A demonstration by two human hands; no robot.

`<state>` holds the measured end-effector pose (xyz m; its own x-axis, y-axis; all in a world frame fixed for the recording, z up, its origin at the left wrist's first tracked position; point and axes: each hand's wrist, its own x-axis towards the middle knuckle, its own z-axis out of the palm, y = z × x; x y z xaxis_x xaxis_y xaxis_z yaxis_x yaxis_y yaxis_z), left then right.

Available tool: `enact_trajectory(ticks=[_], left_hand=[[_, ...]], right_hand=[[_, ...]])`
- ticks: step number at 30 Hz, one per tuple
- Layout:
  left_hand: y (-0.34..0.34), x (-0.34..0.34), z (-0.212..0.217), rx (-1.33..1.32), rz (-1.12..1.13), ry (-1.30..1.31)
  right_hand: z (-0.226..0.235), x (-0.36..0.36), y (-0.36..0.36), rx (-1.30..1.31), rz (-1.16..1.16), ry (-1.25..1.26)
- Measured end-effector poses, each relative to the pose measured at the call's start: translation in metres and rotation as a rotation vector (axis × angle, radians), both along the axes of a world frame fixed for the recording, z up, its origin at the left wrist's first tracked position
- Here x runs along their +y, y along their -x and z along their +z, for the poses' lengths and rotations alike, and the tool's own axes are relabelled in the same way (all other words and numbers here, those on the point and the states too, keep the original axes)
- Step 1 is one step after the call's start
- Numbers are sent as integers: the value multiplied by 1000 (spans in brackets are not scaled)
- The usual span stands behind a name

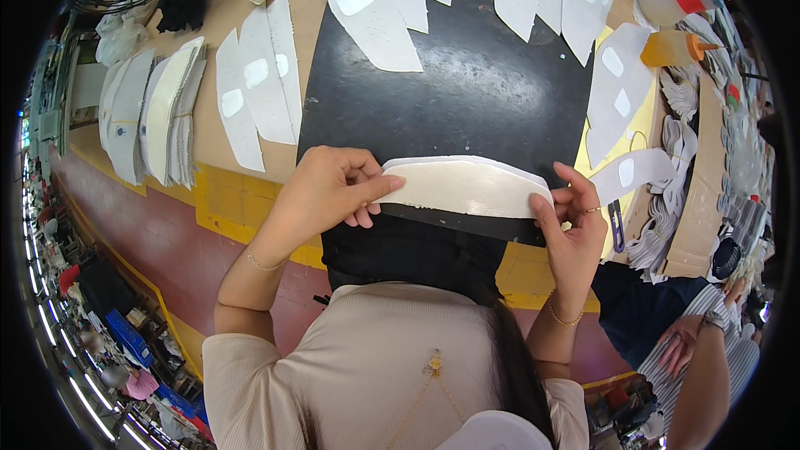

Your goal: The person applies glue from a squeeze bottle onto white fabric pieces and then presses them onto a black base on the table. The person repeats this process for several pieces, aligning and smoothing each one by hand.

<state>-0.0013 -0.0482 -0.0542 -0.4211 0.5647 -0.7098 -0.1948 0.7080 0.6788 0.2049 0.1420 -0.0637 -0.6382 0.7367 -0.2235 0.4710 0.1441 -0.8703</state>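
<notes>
A long cream-coloured curved panel (467, 189) with a smooth, slightly shiny face and a white layer along its far edge is stretched level between my two hands. At its left end my left hand (337, 187) pinches it, thumb on top and fingers curled beneath. My right hand (577, 215) grips the other end the same way, with the thumb on the face and the index finger raised. Below the panel lies the near edge of a black mat (450, 100). Pale grey cut panels (379, 37) bearing white patches rest across the mat's far part.
More patched panels lie left (267, 108) and right (618, 75). Stacks of panels (171, 117) stand at the table's left edge. A red-banded bottle (658, 4), an orange bottle (667, 48) and snips (617, 227) are on the right. Another person's hand (679, 342) shows lower right.
</notes>
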Motion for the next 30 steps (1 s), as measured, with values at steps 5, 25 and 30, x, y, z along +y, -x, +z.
enact_trajectory(ticks=[5, 25, 30], left_hand=[[2, 2, -1, 1, -13, 17], [-6, 3, -2, 144, -51, -5], [-7, 6, 11, 580, -314, 140]], right_hand=[[1, -1, 3, -24, -7, -11], [-2, -9, 3, -109, 12, -205], [-2, -15, 7, -188, 95, -449]])
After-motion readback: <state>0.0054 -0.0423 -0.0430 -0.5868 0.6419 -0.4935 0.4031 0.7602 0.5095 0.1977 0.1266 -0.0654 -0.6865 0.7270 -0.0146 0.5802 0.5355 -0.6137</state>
